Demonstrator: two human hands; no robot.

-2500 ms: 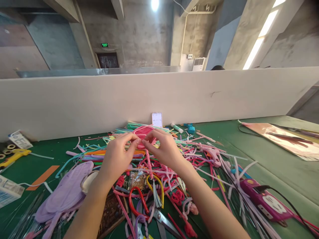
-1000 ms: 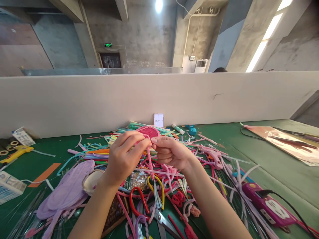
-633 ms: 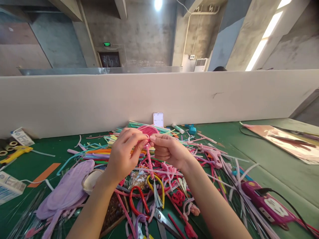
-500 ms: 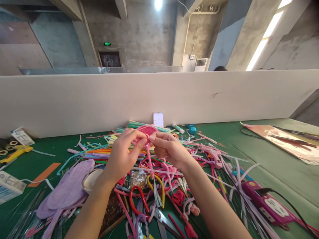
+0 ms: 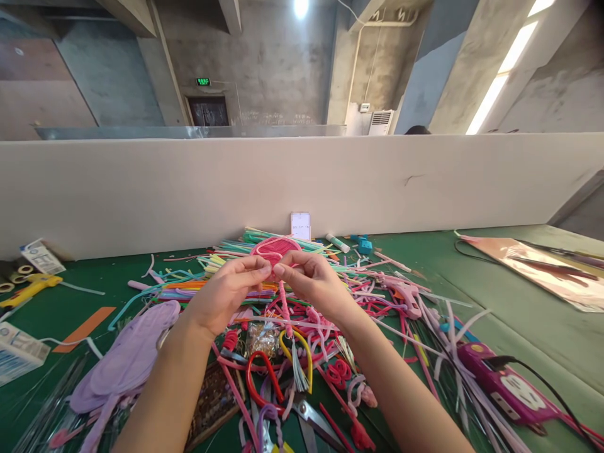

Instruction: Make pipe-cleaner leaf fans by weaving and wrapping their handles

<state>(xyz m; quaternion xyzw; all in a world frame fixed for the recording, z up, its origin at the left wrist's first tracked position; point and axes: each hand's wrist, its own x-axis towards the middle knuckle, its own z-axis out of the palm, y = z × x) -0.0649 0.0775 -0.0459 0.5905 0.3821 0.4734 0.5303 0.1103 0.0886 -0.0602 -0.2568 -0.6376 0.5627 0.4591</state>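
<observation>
My left hand and my right hand meet in front of me, thumb and forefinger of each pinched at the lower edge of a round pink chenille-stem piece. Its upper part shows flat, with close-laid pink rows. A twisted pink chenille stem runs down below the fingertips; whether it joins the round piece is hidden. At its lower end lies a tassel of pale strands. Beneath are scissors with red handles, a yellow handle loop and a clear bag of small bits.
Loose chenille stems spread over the green table. Left are purple fuzzy shapes and a yellow glue gun. Rightward lie a pink glue gun and a magenta power strip. A phone leans against the white partition.
Both hands have come down slightly, the left one also a little to the left. More of the round pink piece now shows above the fingers.
</observation>
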